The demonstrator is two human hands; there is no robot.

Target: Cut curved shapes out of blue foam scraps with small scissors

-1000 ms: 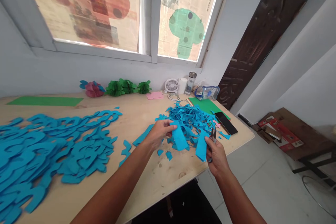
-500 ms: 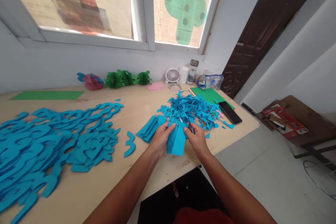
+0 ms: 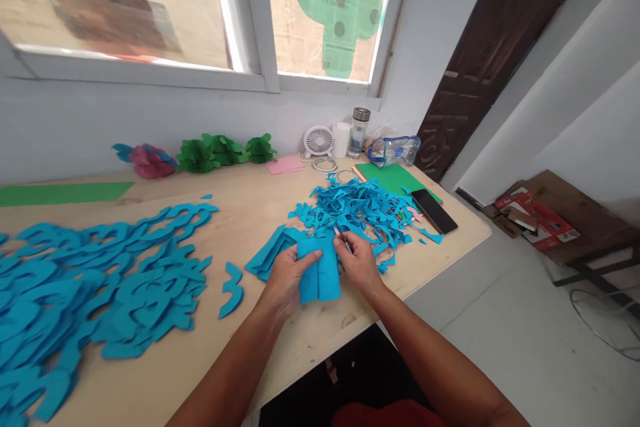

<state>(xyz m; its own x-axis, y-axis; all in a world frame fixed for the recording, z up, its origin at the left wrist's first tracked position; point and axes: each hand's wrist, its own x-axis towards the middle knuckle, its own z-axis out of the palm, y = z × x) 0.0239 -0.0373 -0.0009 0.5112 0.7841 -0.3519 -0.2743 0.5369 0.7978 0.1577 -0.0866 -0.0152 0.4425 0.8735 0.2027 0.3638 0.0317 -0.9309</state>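
Blue paper (image 3: 328, 273) hangs between left hand (image 3: 286, 277) and right hand (image 3: 360, 263).

Craft workroom: blue cutouts (image 3: 65, 300) left of left hand (image 3: 285, 279), scraps (image 3: 357, 205) beyond right hand (image 3: 361, 263), 3 green paper flowers (image 3: 221, 150) farther.

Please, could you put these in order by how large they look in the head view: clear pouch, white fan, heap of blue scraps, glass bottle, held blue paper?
1. Heap of blue scraps
2. Held blue paper
3. Clear pouch
Last, too alike to rank: white fan, glass bottle
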